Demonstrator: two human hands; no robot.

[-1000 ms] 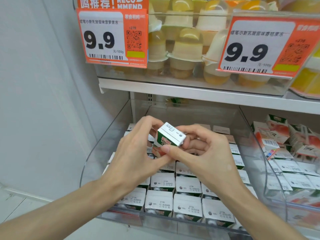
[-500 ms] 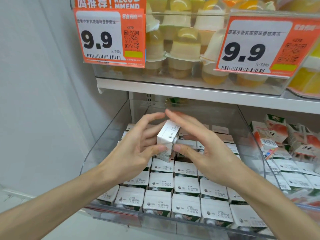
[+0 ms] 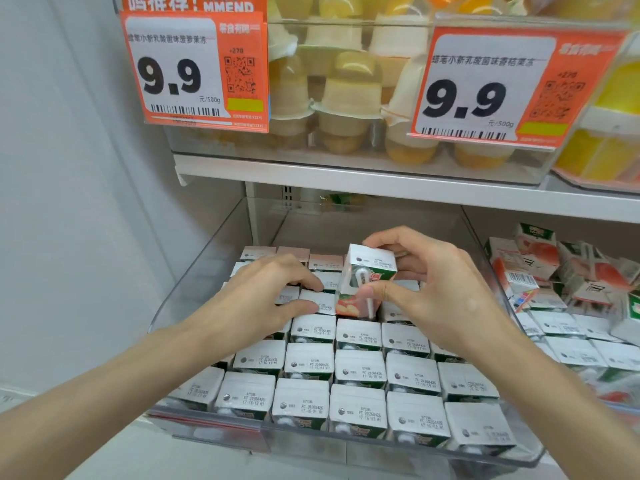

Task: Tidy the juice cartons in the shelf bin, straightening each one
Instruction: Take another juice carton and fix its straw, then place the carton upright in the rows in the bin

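In the head view, one juice carton (image 3: 367,271) is being pinched by the right hand (image 3: 440,292). The thumb is being pressed on its near face and the other fingers (image 3: 391,237) are being curled over its far top edge, so these fingers are clamped on the carton. It is being held above the rows, tilted a little, with its straw (image 3: 371,306) facing the camera. It is likely being held this way so it can be turned straight and slid down into the spot just under the fingers.

The left hand (image 3: 263,296) is being laid on the packed cartons (image 3: 360,367) just left of the held one. Its fingers are apart and fairly flat, and nothing is being gripped by them. They are likely being rested there so the neighbours are not being knocked over.

The other cartons are being stored standing up in tidy rows inside the clear shelf bin (image 3: 346,445), below and in front of both sets of fingers. The back rows, past the fingertips, are partly hidden, so it cannot be told whether they are straight.
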